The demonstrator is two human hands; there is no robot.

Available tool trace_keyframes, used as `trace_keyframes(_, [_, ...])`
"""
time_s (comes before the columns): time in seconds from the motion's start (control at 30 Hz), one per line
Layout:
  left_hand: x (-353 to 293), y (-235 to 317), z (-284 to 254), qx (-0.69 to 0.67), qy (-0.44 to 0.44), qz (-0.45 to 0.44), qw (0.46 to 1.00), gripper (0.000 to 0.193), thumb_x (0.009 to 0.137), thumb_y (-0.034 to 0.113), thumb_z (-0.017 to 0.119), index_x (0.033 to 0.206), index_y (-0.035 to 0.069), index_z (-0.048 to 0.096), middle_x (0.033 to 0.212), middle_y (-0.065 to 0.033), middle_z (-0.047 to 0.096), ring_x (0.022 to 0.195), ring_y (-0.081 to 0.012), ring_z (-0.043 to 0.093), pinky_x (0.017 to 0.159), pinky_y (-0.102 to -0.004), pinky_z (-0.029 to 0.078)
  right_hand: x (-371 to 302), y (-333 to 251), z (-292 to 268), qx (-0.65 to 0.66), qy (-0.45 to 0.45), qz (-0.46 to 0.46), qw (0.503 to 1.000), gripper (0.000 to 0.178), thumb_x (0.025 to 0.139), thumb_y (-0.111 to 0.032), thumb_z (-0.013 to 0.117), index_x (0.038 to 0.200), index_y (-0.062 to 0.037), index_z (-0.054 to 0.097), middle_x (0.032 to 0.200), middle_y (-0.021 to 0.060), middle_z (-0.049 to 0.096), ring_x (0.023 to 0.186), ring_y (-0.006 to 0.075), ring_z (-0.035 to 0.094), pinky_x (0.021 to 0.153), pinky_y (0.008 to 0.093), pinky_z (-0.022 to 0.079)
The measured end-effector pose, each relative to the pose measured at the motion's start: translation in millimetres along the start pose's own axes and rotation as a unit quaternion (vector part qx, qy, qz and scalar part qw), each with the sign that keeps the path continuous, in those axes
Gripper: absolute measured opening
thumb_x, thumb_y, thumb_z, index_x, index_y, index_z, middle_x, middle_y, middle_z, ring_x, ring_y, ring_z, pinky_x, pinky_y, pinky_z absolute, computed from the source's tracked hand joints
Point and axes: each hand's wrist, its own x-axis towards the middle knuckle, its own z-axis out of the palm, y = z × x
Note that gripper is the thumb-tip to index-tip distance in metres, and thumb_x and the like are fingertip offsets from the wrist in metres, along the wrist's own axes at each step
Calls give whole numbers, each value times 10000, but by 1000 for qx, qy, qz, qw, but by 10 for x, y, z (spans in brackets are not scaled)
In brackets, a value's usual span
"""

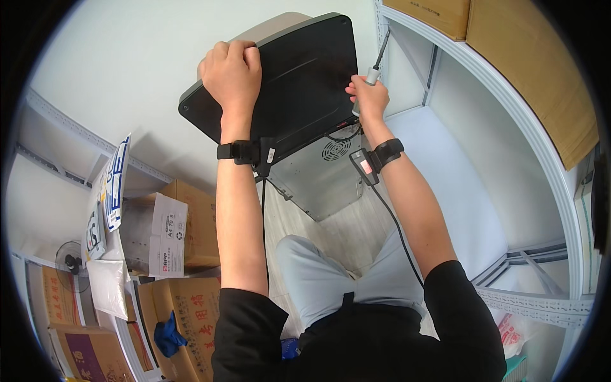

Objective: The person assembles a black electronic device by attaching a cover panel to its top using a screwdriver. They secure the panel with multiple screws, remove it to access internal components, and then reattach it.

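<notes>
Left hand (232, 75): fingers curled over top edge of black panel (305, 79), fingertips hidden. Right hand (374, 102): wrapped round screwdriver (373, 75) at panel's right edge, tip up, on no screw. Metal casing (324, 188) just below panel.

Progress, judged: partway; panel looks tipped up. Screws out or in, cannot tell; loosening or fastening may remain.

Writing: tiny red mark, panel's lower right edge, illegible. Left below panel: blue-lettered white package (116, 184), print-faced carton (168, 248), red-charactered brown box (191, 318).

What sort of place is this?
Probably a storeroom: white metal shelving stands on both sides, cardboard boxes show left and right, and a white plastic package lies at the left.
</notes>
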Motion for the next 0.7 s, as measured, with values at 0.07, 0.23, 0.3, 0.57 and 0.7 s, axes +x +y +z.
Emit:
trace_keyframes(0.07, [0,-43,-26,0,6,3,1000,95,762,152,604,681,162,653,673,8,525,672,-200,526,678,-358,413,-13,-3,22,-10,-9,5,1000,254,770,-172,679,928,18,617,781,83,666,673,139,669,562,245,506])
trace_keyframes(0.23, [34,39,19,-1,4,4,1000,86,754,158,607,681,155,651,686,-7,534,691,-220,538,672,-362,412,106,43,-120,37,-56,-6,998,218,802,-159,680,942,-5,612,807,73,656,677,135,652,547,250,479])
trace_keyframes(0.3, [39,30,-19,1,8,5,1000,85,755,157,606,683,157,651,688,-5,533,692,-216,537,669,-361,410,105,87,-130,86,-80,6,993,212,812,-157,669,944,-4,606,814,72,648,683,136,640,553,255,476])
trace_keyframes(0.57, [-17,115,-90,15,20,14,1000,82,749,143,606,676,160,637,680,11,516,679,-196,527,643,-338,396,-43,251,-171,279,-91,78,953,313,876,-164,616,1139,-44,496,817,88,614,637,148,580,529,289,475])
trace_keyframes(0.7, [-38,176,-128,-5,30,33,999,83,743,132,609,672,161,640,669,12,510,670,-191,524,627,-341,391,-2,212,-101,313,-90,102,940,314,885,-198,627,1132,-50,503,809,65,585,652,140,559,549,292,473])
